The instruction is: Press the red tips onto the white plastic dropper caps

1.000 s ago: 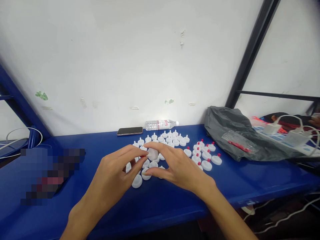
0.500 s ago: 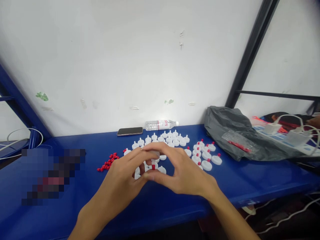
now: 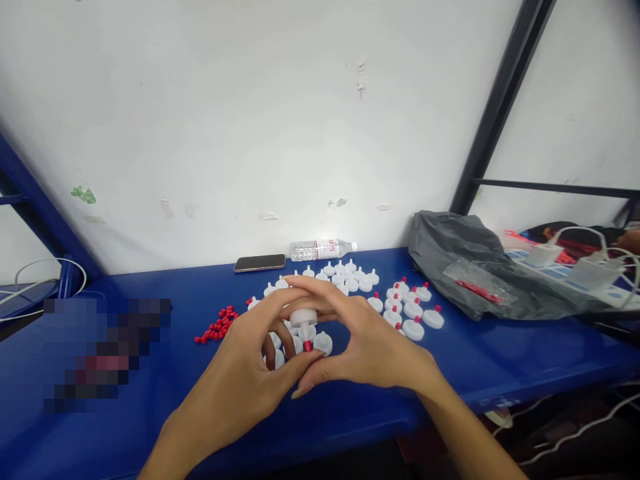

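A white nozzle cap (image 3: 303, 319) is upside down between my hands, its small red tip cap (image 3: 307, 346) pointing down. My left hand (image 3: 240, 360) has its thumb under the red tip and its fingers at the cap's broad end. My right hand (image 3: 360, 340) closes over it from the other side, fingers across the top and thumb just below my left thumb. Exact finger contact on the broad end is partly hidden. Behind and below the hands stand several white nozzle caps (image 3: 323, 343) without red tips. At the left lies a pile of loose red tip caps (image 3: 219, 327).
Several red-tipped white caps (image 3: 413, 329) stand to the right on the blue table (image 3: 320, 427). A phone (image 3: 260, 263) and a clear bottle (image 3: 320, 249) lie by the wall. A grey plastic bag (image 3: 450, 260) and a power strip (image 3: 595, 280) are at right.
My right thumb has slid down off the red tip, and my left thumb now presses under it. More of the held cap's white body shows between the fingers.
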{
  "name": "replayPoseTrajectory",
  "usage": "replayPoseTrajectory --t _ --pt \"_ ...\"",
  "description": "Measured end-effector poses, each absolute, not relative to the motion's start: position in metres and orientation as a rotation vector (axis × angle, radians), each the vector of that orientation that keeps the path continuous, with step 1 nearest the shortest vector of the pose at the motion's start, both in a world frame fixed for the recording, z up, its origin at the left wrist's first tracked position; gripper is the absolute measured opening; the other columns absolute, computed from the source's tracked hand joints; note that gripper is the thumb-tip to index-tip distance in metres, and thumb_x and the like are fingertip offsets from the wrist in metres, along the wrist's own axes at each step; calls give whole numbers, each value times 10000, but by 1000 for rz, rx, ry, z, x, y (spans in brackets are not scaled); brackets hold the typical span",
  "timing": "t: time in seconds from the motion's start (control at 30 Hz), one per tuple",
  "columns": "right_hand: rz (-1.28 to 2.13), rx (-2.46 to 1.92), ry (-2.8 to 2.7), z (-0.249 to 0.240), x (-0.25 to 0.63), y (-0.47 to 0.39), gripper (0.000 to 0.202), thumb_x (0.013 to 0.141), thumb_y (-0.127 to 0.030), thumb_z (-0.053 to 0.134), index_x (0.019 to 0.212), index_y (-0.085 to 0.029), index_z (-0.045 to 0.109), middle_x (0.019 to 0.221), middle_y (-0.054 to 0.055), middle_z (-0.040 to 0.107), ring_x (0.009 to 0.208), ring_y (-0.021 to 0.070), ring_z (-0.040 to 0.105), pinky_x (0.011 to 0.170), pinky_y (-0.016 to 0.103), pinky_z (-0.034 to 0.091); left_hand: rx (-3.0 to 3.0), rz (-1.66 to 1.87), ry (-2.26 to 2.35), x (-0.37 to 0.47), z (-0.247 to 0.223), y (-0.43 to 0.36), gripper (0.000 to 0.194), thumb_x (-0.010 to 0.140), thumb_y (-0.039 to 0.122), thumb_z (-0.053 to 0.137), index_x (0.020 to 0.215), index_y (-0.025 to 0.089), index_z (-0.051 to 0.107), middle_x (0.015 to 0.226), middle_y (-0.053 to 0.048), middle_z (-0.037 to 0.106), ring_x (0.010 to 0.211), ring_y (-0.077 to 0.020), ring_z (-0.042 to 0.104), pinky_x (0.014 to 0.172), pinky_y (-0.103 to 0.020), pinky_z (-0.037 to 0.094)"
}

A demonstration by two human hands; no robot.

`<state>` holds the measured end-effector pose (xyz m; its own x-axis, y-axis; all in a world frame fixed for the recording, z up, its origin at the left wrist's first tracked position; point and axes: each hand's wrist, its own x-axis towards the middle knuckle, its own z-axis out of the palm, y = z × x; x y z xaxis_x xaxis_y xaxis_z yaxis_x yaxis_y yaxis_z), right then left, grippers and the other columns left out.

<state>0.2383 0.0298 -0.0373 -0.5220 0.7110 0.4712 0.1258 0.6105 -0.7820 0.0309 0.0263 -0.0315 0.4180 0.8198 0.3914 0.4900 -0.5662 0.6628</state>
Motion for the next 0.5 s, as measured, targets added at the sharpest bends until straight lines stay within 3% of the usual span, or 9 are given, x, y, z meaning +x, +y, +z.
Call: replayPoseTrajectory --t 0.07,0.27,0.5 --pt "889 -617 -1996 -38 238 30 1007 717 -310 968 1563 -447 440 1366 -2 716 1284 247 680 1159 444 504 2176 915 1147 31 -29 26 533 877 420 774 1370 286 622 725 51 698 515 -109 566 476 -209 509" --pt "793 -552 -2021 -40 235 31 898 767 -288 935 1532 -431 488 1430 -10 682 1283 221 681 1147 398 515 2101 924 1151 27 -27 28 498 775 330 839 1253 249 721 725 49 745 523 -117 618 456 -211 464" --pt "858 -463 -1978 -45 233 34 989 676 -233 990 1510 -417 490 1301 -21 730 1244 220 701 1121 369 535 1983 833 1191 32 -10 20 454 749 311 832 1193 249 761 861 24 791 531 -90 609 470 -183 435"
